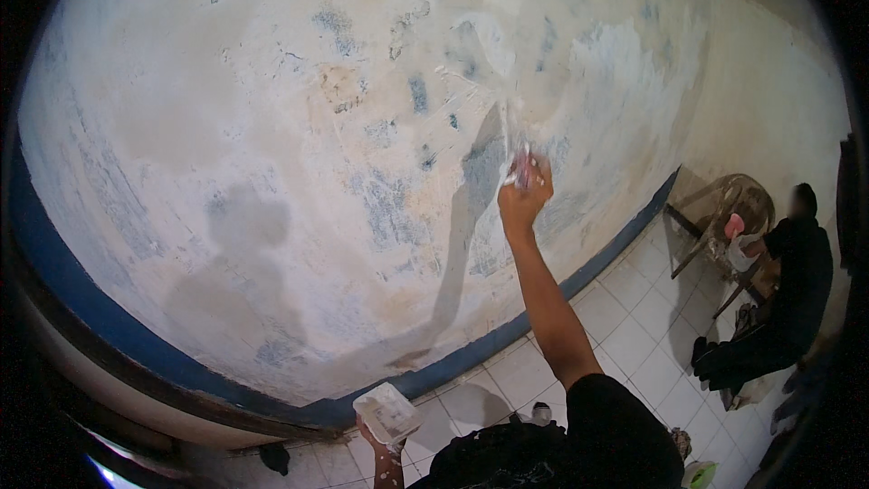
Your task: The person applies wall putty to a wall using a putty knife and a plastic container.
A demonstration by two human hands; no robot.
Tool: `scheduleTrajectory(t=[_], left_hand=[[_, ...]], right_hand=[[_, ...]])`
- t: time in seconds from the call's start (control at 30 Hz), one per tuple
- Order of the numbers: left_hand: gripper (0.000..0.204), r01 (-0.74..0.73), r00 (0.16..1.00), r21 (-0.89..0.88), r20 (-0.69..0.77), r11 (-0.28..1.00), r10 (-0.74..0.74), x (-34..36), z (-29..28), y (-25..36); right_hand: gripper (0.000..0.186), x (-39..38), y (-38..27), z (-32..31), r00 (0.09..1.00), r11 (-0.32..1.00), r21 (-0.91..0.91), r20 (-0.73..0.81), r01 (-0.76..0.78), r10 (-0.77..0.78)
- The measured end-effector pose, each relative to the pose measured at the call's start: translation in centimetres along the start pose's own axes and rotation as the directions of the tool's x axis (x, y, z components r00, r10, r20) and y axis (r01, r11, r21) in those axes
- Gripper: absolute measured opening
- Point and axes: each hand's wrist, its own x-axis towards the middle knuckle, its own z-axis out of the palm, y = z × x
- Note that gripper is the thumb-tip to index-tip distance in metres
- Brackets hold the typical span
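No lettering, labels, numbers or signs can be read on the patchy wall (299, 118) or white tub (387, 411); faint marks on the black shirt (623, 430) stay illegible.

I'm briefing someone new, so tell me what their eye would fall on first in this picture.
The large wall probably comes first: pale, with blue-grey patches, filling most of the view. In front of it, right of centre, the right grip is raised with a motion-blurred tool; at the bottom, the left grip holds a white tub. Far right, a co-worker in black is beside a chair.
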Motion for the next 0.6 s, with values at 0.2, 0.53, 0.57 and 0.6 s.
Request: scheduleTrajectory(t=[0.2,0.53,0.57,0.6], left_hand=[[0.066,-0.015,0.999,-0.026,-0.049,1.000,0.014,-2.2,1.3,-0.2],[0.065,-0.011,0.999,-0.111,-0.038,0.994,0.007,-1.5,2.4,-0.3],[0.063,-0.040,0.998,-0.129,-0.058,0.991,0.033,-1.8,2.7,0.1],[0.063,-0.048,0.997,-0.133,-0.060,0.990,0.041,-2.2,3.1,0.4]], right_hand=[[0.043,-1.3,-5.9,2.7,0.986,0.895,0.414,0.047,-0.164,0.160],[0.031,-6.5,-10.1,0.1,0.924,0.529,0.786,0.382,-0.320,-0.008],[0.026,-5.4,-9.2,0.1,0.886,0.572,0.692,0.438,-0.439,0.150],[0.025,-3.4,-7.7,0.3,0.958,0.759,0.610,0.282,-0.227,0.060]])
